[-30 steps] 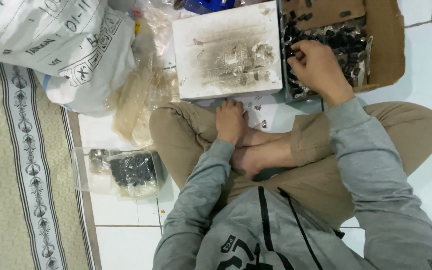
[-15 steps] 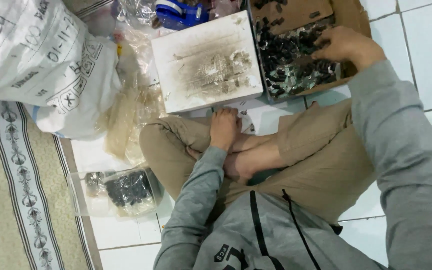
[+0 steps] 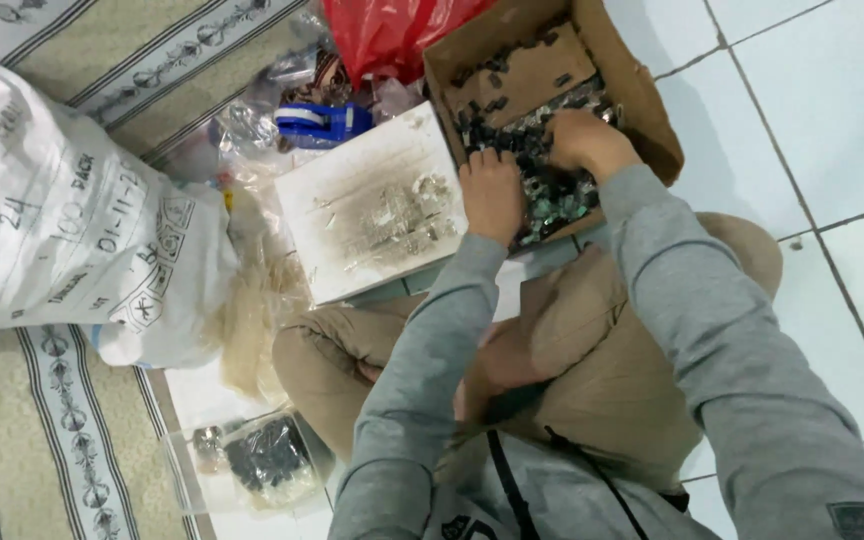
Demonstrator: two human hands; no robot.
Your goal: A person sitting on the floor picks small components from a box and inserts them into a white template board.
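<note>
I sit cross-legged on a tiled floor with an open cardboard box (image 3: 642, 95) in front of my knees. It holds a heap of small dark parts (image 3: 552, 195). My right hand (image 3: 584, 140) is dug into the heap, its fingertips hidden among the pieces. My left hand (image 3: 492, 195) lies at the box's near left edge, fingers curled down onto the parts. Whether either hand grips anything is hidden. To the left of the box lies a smudged white board (image 3: 352, 215) with a few small shiny pieces on it.
A blue tape dispenser (image 3: 322, 122) and a red plastic bag (image 3: 392, 30) lie beyond the board. A large printed white sack (image 3: 62, 220) sits at the left on a patterned rug (image 3: 42, 450). A clear bag of dark parts (image 3: 262, 460) lies by my left knee.
My left hand has come up from my foot to the box's edge. My right hand has stayed in the heap of parts. The view has swung, and the box now sits higher and more central.
</note>
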